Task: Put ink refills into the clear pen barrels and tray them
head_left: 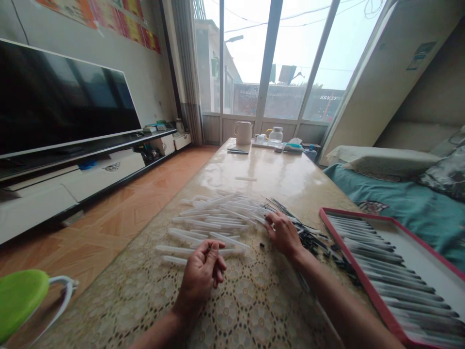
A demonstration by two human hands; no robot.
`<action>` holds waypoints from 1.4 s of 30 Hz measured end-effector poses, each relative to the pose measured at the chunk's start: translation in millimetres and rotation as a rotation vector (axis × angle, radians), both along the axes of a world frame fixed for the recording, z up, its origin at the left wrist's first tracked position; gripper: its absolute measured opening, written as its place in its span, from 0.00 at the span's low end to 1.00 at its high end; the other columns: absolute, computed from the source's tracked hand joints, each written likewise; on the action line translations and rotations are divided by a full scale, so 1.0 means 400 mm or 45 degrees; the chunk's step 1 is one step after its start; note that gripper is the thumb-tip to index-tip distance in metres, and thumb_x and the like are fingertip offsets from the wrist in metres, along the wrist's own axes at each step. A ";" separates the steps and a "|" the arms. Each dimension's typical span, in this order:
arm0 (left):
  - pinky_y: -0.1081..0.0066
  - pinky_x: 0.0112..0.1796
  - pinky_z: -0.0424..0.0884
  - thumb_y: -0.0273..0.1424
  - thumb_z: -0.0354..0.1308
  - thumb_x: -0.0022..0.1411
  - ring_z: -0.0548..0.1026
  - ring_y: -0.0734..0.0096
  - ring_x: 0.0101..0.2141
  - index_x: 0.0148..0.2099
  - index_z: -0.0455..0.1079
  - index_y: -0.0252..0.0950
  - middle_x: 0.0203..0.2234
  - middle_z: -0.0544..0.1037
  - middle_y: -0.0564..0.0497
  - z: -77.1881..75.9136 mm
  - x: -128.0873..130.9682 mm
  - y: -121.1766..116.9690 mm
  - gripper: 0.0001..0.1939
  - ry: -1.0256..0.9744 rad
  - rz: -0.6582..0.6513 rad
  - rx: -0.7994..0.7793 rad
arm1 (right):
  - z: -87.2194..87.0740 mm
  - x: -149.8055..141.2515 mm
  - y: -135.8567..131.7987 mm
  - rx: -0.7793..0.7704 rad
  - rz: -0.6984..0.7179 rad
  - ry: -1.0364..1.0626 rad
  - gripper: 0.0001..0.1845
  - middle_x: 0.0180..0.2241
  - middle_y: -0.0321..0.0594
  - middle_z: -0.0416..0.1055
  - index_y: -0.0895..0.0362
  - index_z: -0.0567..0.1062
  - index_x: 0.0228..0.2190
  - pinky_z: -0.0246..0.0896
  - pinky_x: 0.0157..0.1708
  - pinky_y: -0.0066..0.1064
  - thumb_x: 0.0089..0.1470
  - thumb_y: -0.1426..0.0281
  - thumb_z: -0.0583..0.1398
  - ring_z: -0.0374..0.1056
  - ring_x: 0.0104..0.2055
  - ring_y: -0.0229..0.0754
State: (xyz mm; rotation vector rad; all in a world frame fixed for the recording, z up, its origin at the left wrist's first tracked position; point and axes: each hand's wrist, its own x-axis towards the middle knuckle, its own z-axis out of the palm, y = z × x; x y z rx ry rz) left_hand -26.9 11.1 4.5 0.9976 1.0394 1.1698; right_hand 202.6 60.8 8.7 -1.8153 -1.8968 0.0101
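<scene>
My left hand [205, 266] is closed above the patterned tablecloth, thumb pressed to the curled fingers; whatever it may hold is hidden. It is at the near edge of a pile of translucent white plastic tubes [212, 223], which look like pen barrels. Farther right, my right hand [285, 235] reaches down with bent, closed fingertips where the tubes meet thin dark rods [281, 206]. I cannot make out what those fingertips grip. Small black caps or plugs [337, 261] lie scattered beside my right wrist, and a single black piece [262, 245] sits between the hands.
A pink-rimmed tray [329, 218] at right holds rows of tubes with black ends. On the far end of the table [290, 169] stand a beige kettle [243, 133], a glass jug [276, 135] and a tissue pack [293, 146]. A green stool [22, 300] stands at left.
</scene>
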 end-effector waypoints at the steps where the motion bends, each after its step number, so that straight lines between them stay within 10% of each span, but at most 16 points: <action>1: 0.81 0.13 0.58 0.42 0.58 0.56 0.63 0.81 0.13 0.35 0.68 0.34 0.15 0.70 0.58 0.001 0.001 -0.002 0.15 0.010 -0.005 0.021 | 0.003 0.005 -0.011 0.004 -0.011 0.011 0.07 0.31 0.40 0.70 0.57 0.73 0.30 0.56 0.34 0.27 0.55 0.71 0.55 0.66 0.33 0.40; 12: 0.78 0.20 0.67 0.34 0.66 0.50 0.73 0.76 0.19 0.46 0.72 0.33 0.24 0.78 0.48 -0.001 0.030 -0.021 0.21 -0.399 -0.486 -0.259 | 0.036 -0.087 -0.257 -0.066 0.350 0.447 0.07 0.28 0.37 0.67 0.56 0.71 0.28 0.58 0.31 0.27 0.57 0.71 0.54 0.64 0.30 0.38; 25: 0.79 0.24 0.68 0.35 0.66 0.50 0.72 0.78 0.22 0.35 0.76 0.31 0.23 0.77 0.51 0.009 0.009 -0.007 0.12 -0.460 -0.222 -0.276 | 0.044 0.077 -0.106 -0.122 -0.042 -0.408 0.13 0.33 0.44 0.70 0.57 0.75 0.30 0.54 0.34 0.28 0.54 0.80 0.52 0.66 0.37 0.43; 36: 0.73 0.32 0.75 0.28 0.61 0.57 0.79 0.70 0.28 0.34 0.72 0.31 0.26 0.80 0.47 0.013 0.011 -0.004 0.04 -0.514 -0.081 -0.314 | 0.035 0.077 -0.114 -0.102 0.062 -0.482 0.10 0.37 0.43 0.69 0.56 0.71 0.32 0.52 0.39 0.31 0.57 0.78 0.51 0.63 0.40 0.44; 42: 0.74 0.33 0.76 0.23 0.51 0.63 0.79 0.71 0.28 0.34 0.72 0.29 0.26 0.80 0.46 0.020 0.003 0.003 0.09 -0.592 0.057 -0.305 | 0.045 -0.010 -0.206 0.074 0.226 -0.037 0.09 0.27 0.37 0.65 0.56 0.65 0.30 0.53 0.33 0.30 0.60 0.74 0.48 0.62 0.30 0.40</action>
